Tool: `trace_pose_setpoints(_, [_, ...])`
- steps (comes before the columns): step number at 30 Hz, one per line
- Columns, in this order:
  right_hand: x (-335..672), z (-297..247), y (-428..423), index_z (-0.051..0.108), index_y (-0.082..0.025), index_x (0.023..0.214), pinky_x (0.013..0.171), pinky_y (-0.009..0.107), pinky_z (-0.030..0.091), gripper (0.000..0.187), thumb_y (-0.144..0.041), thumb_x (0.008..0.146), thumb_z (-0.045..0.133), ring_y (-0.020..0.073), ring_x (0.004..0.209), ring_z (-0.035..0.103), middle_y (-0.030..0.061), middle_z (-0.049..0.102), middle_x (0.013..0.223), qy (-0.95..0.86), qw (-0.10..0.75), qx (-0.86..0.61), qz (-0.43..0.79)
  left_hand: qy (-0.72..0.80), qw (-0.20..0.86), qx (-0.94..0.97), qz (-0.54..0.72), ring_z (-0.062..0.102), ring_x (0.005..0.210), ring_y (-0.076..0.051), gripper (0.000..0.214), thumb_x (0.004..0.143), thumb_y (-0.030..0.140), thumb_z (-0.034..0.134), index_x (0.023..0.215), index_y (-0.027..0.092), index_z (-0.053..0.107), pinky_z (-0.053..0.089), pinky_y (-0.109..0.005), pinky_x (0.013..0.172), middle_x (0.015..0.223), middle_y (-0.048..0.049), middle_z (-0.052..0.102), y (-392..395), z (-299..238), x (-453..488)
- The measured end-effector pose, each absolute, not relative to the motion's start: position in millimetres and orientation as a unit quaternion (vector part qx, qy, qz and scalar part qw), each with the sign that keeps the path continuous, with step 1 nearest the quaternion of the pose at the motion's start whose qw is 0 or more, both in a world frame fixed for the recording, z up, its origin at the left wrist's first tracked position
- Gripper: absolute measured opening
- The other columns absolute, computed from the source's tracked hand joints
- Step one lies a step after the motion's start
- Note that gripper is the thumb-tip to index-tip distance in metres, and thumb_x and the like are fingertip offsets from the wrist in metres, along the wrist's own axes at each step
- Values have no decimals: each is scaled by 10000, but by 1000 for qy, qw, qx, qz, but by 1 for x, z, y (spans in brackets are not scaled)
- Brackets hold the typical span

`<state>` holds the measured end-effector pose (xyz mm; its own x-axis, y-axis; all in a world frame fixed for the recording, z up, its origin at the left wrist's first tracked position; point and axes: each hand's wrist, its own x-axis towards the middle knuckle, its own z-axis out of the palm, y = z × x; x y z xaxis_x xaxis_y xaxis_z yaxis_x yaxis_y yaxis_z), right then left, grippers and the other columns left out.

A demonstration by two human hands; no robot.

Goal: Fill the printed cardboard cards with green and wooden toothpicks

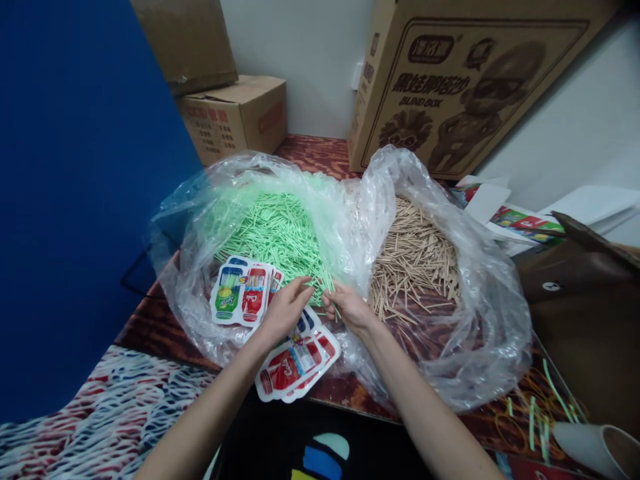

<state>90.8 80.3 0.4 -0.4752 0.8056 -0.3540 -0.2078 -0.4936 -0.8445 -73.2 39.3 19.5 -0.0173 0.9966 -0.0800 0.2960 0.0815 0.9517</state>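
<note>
My right hand [349, 307] is closed around a few thin green sticks [329, 283], which stick out above and below its fingers. Just left of it, my left hand [289, 305] has its fingers stretched apart, with nothing visible in them. Behind both hands a heap of green sticks [280, 227] fills a clear plastic bag [345, 220]. Printed cards [243, 293] with Sprite and Cola pictures lie stacked at the heap's front left. A second group of Cola cards [300, 363] lies below my left hand, partly covered by it.
Brown sticks [415, 260] fill another clear bag [493, 333] on the right. Cardboard boxes [265, 113] and a large Blind Box carton [370, 100] stand behind. A blue panel [85, 167] borders the left; a paper cup [585, 440] and rubber bands [510, 427] lie front right.
</note>
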Motion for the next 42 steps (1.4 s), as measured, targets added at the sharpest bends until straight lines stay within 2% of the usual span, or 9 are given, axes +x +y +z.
trace_pose_setpoints(6, [96,3,81,542,-174,795,418,178,354,204,-212,671,699,56,446,432,-59,537,569,-344,297,-387,802,588,473,515,407,666,702,-171,460,851,270,514,1295,151,500,510,-289,666,890,-59,681,81,8,-59])
trace_pose_setpoints(10, [101,5,82,578,-152,791,458,185,397,204,-106,612,665,76,511,511,-19,606,636,-323,246,-347,845,586,462,536,396,584,578,-120,322,772,231,586,1083,161,634,474,-258,592,887,-34,657,89,0,-54])
trace_pose_setpoints(16, [106,2,84,596,-144,801,548,208,450,189,-187,652,704,102,600,582,14,655,710,-297,230,-326,867,560,459,568,390,545,601,-120,134,722,153,570,816,168,663,447,-225,592,677,26,614,89,-2,-52])
trace_pose_setpoints(19, [101,-1,80,564,-154,736,477,196,388,230,-242,635,751,78,494,516,-30,590,590,-325,230,-362,843,554,461,572,391,569,606,-120,202,779,205,530,924,176,668,464,-240,609,811,-2,670,82,4,-55])
trace_pose_setpoints(23, [94,-4,67,563,-175,806,508,219,387,271,-332,669,737,88,510,508,-47,580,591,-368,334,-391,775,582,421,553,423,636,803,-166,306,828,284,542,1107,193,628,486,-286,747,1083,-63,674,65,11,-68])
trace_pose_setpoints(26, [90,-6,56,565,-181,836,552,229,384,247,-357,723,695,95,557,510,-44,588,621,-415,384,-393,725,577,415,542,448,640,916,-199,307,839,348,567,1100,205,640,479,-307,812,1068,-66,687,54,13,-74])
trace_pose_setpoints(32, [87,-6,49,558,-178,783,560,232,381,249,-362,713,711,79,532,471,-53,542,609,-424,338,-358,760,483,676,366,419,628,589,-166,502,811,575,525,1029,144,661,483,-289,617,637,-28,650,62,20,-60])
trace_pose_setpoints(38, [92,-6,49,573,-172,789,536,218,381,277,-367,687,742,73,517,484,-54,555,599,-419,314,-367,769,442,679,282,514,638,639,-139,377,576,274,789,905,132,671,458,-242,637,685,-29,691,76,28,-50])
trace_pose_setpoints(42, [98,-9,51,576,-170,796,561,228,421,274,-362,696,744,87,538,537,-38,598,617,-391,317,-370,781,456,629,276,566,649,699,-136,269,629,315,758,812,140,669,472,-264,729,708,-26,702,77,30,-54])
